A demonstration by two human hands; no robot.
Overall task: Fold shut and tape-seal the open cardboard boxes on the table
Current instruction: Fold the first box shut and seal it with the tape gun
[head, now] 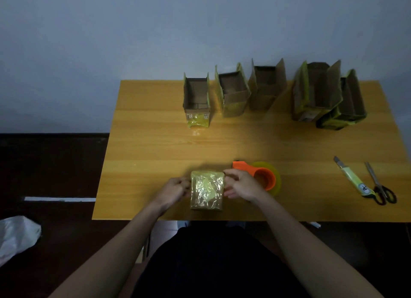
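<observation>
Both our hands grip the taped box (207, 190) at lower centre: left hand (172, 192) and right hand (241, 185) curl against its sides. Risk: tape dispenser (264, 177) sits just beside our right hand; sliding the box could knock it.

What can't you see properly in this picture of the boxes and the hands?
- Head view: the fingertips of the left hand and right hand are hidden behind the taped box.
- The rightmost open box is partly hidden by its neighbour.
- The label on the utility knife is too small to read.
- The white bag is cut off by the left edge.
</observation>
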